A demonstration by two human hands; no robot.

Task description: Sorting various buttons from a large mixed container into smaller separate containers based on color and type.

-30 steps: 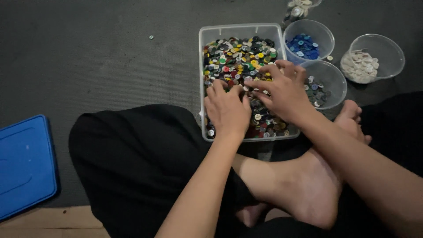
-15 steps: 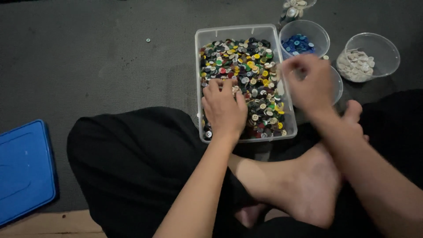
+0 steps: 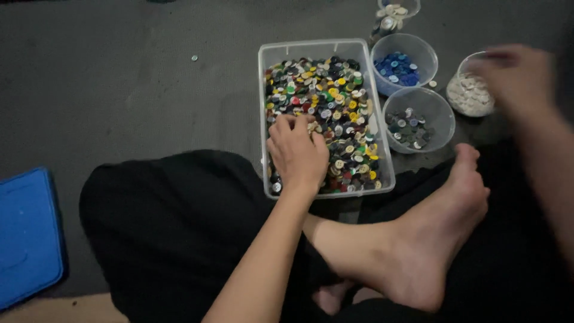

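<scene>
Resting flat in the clear bin (image 3: 263, 107), the left hand (image 3: 297, 152) has fingers spread over mixed-colour buttons (image 3: 335, 101), palm down w/ nothing pinched that I can see, likely raking through the pile. Right hand (image 3: 517, 75) is blurred at upper right, above the cup of white buttons (image 3: 469, 96); can't tell if its grip is closed or holds a button. Two more cups sit right of the bin: blue buttons (image 3: 397, 66) and grey ones (image 3: 412, 125), prob. set close for easy reach. All sits on a dark grey floor (image 3: 119, 78); blue lid (image 3: 27, 233) at lower left, a bare foot (image 3: 436, 239) low centre-right.
</scene>
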